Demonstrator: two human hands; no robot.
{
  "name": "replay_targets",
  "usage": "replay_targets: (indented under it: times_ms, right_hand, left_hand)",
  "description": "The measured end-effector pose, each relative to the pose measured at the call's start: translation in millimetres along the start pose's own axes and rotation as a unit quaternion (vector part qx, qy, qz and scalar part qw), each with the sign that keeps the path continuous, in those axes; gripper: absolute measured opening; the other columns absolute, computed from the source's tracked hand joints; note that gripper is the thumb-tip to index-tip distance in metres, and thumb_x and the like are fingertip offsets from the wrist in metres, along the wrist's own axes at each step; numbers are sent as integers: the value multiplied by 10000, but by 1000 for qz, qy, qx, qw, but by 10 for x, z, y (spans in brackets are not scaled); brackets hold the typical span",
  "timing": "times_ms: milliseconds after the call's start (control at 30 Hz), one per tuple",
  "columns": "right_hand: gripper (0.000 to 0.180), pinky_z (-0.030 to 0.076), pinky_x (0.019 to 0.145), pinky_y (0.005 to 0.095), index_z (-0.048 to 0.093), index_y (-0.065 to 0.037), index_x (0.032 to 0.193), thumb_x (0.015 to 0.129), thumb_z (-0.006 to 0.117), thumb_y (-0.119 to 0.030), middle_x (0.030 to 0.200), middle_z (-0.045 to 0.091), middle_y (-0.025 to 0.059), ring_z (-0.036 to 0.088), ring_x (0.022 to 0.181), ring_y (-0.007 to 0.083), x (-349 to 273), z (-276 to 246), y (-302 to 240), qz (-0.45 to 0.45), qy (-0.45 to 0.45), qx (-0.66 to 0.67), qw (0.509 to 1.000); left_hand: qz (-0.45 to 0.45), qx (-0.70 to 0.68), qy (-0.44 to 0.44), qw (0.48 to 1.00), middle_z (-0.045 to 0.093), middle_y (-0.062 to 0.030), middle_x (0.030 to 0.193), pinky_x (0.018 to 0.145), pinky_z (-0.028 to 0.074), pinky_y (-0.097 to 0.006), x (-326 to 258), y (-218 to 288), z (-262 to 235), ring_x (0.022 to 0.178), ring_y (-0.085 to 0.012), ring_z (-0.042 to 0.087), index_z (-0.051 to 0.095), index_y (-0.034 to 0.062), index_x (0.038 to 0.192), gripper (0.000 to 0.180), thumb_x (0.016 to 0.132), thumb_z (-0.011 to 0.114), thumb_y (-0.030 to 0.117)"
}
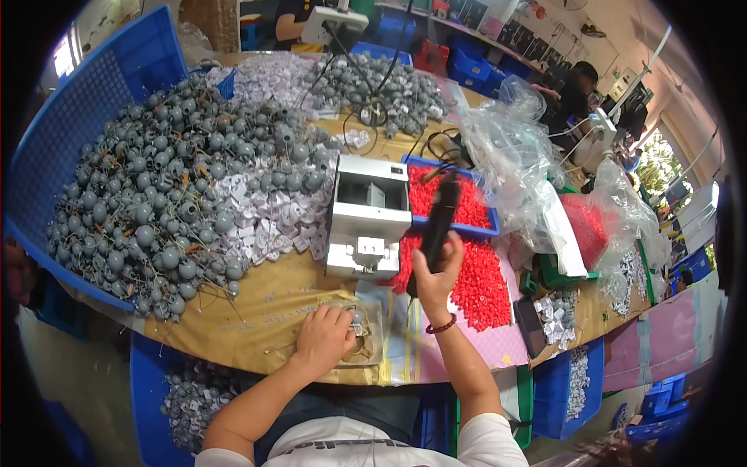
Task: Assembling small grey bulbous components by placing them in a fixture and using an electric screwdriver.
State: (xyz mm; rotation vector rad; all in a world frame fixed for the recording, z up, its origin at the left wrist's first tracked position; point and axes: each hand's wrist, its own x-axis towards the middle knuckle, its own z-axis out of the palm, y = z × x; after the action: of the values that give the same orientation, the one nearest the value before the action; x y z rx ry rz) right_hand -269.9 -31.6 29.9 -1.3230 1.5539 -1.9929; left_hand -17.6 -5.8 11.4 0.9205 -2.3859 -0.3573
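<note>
A: What does the right hand [434, 274] hold?

B: A black tool [440, 214], gripped around its lower end with the fingers closed on it. It is raised above the red parts [476, 282] spread on the table [264, 300], right of centre.

A: How does the tool lie?

B: Its long axis runs nearly upright in the picture, tilted slightly to the right. The gripped end is near the person; the free end points far, over the blue tray [455, 201] of more red parts. A dark cable runs on from that far end.

A: And the left hand [323, 338]?

B: It rests palm down on the near edge of the table, fingers curled over a small grey part [359, 327] lying on a clear sheet [372, 342]. Whether it grips the part or only presses on it cannot be told. The two hands are apart, the left one nearer and further left.

A: What surrounds them?

B: A grey metal fixture [367, 214] stands just beyond the left hand, beside the tool. To the far left, a heap of grey round parts [159, 194] spills from a blue crate [85, 101]. White bits [264, 214] lie between the heap and the fixture. Clear bags [513, 156] sit to the right.
</note>
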Motion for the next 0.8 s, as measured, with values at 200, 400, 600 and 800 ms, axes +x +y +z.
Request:
replay_targets:
  times_ms: [200,400,600,800]
  right_hand:
    - [682,558,696,362,296,-26,1476,886,617,90,843,593,79,622,688,168,262,242,-940,36,-69,192,978]
    - [500,494,661,243,477,15,1263,839,730,92,815,606,-6,582,693,76,486,680,-882,-27,-105,189,976]
    - [422,512,605,264,482,-33,1158,840,749,46,813,607,10,600,674,95,592,930,-687,37,-118,142,982]
    - [452,524,622,270,492,-24,1180,808,743,30,820,627,12,616,686,96,299,853,-830,144,-174,142,964]
  left_hand:
    - [-17,-19,-20,999,622,-80,988,829,499,-427,16,6,-40,1006,-292,585,661,87,1080,347,752,740,170]
    - [-40,-34,-31,998,633,-80,974,768,522,-417,22,34,-26,904,-286,632,667,82,1093,346,768,741,174]
    - [-42,-32,-30,998,631,-88,931,724,536,-423,38,27,-15,832,-289,655,665,79,1092,328,786,731,176]
    - [-54,-39,-36,997,622,-86,918,719,537,-426,18,5,-24,839,-292,657,657,72,1104,331,795,722,169]
